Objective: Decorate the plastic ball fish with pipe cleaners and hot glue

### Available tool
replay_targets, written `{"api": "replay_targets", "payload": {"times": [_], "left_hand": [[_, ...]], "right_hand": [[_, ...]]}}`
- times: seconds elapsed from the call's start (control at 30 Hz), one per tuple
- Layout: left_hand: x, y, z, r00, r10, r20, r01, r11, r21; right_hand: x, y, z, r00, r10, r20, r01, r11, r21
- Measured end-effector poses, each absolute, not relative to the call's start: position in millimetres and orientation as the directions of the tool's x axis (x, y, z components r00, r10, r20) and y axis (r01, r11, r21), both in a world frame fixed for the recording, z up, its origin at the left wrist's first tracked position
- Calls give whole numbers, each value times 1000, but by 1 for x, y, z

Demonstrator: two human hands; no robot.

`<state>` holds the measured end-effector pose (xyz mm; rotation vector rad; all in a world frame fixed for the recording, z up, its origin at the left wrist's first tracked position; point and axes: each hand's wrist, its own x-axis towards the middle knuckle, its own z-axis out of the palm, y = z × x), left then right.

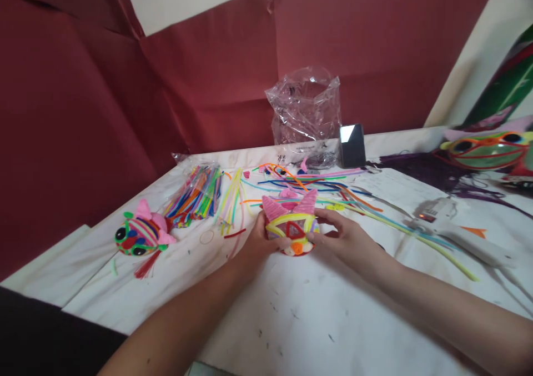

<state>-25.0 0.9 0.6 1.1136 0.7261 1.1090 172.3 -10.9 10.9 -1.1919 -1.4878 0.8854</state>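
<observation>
Between my two hands is a small pipe-cleaner animal figure (291,223) with two pink pointed ears, yellow bands, a red triangle and an orange spot low down. My left hand (264,234) grips its left side, the fingers partly hidden behind it. On the other side my right hand (337,234) holds it, with the thumb on the front and the index finger at the upper edge. The figure is held above the white table, ears upward. Loose pipe cleaners (300,184) in many colours lie just behind it.
A finished-looking colourful figure (139,234) with a red tassel lies left, near a bagged bundle of pipe cleaners (200,198). A hot glue gun (462,234) lies right. Behind are a clear plastic bag (308,109) and a phone (352,145). Another figure (487,151) is far right.
</observation>
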Motion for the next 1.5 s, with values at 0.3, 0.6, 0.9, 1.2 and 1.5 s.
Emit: {"api": "replay_targets", "payload": {"times": [0.3, 0.6, 0.9, 1.2, 1.5], "left_hand": [[-24, 0, 1, 313, 948, 55, -267, 32, 963], [-20, -3, 7, 290, 956, 38, -208, 24, 978], [-18, -5, 9, 268, 962, 58, -203, -3, 979], [-21, -2, 5, 334, 938, 87, -200, -20, 980], [-21, -1, 3, 328, 939, 103, -205, -36, 978]], "right_hand": [[166, -12, 7, 42, 965, 257, 207, 243, -948], [163, -18, 8, 41, 946, 321, 247, 301, -921], [165, -19, 9, -48, 978, 203, 245, 208, -947], [162, -19, 1, -50, 976, 210, 205, 216, -955], [162, -20, 2, -71, 980, 184, 168, 194, -967]]}}
